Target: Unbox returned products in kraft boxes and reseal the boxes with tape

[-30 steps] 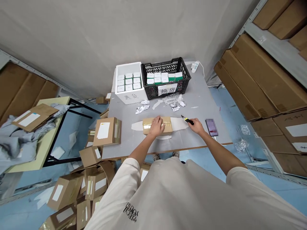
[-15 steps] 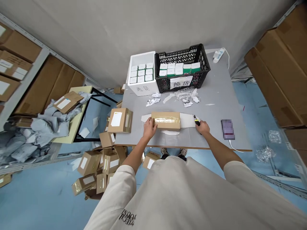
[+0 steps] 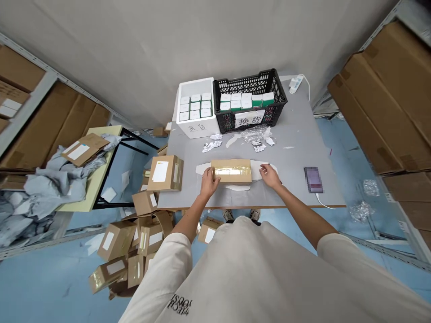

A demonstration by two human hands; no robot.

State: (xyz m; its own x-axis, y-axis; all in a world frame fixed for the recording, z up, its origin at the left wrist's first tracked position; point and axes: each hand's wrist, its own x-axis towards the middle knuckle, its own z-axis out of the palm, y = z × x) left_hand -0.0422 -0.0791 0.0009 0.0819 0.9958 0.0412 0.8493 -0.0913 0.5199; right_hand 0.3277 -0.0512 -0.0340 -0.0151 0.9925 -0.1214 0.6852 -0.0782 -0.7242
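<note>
Near the front edge of the table (image 3: pixel 303 134), the left hand (image 3: pixel 209 183), fingers parted, seems to steady the taped box (image 3: pixel 232 165), support the next move likely needs; the right hand (image 3: pixel 270 175), by the white sheet (image 3: pixel 255 165), hides its grip, so I cannot tell.

The taped carton (image 3: pixel 231 164) is matt cardboard under glossy plastic tape (image 3: pixel 235 172); the desk (image 3: pixel 188 194) looks smooth and dull. The latticed crate (image 3: pixel 226 121) is plastic, the white box (image 3: pixel 209 129) matt foam, the wads (image 3: pixel 211 146) crumpled paper, the wrap (image 3: pixel 252 134) crinkled, shiny plastic film.
</note>
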